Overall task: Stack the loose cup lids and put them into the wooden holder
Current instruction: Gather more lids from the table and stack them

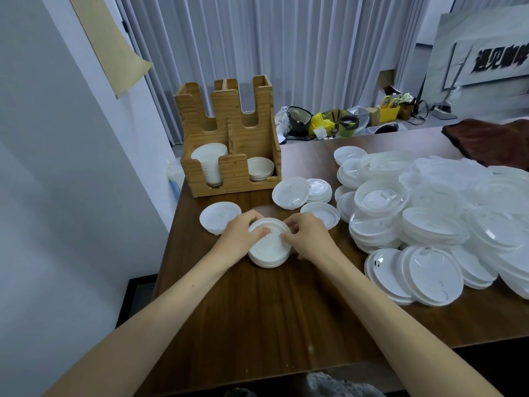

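White lid stack [267,250], between left hand [239,237], right hand [307,236]

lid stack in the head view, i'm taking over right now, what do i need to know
Hands: the left hand grips the stack at its left rim; the right hand pinches the right rim.
Where: the stack sits on the table, in front of the holder.
Done: the holder's front slots hold a tall left batch and a short right batch.
Left: slot this stack in, then the singles nearby and the big pile on the right.
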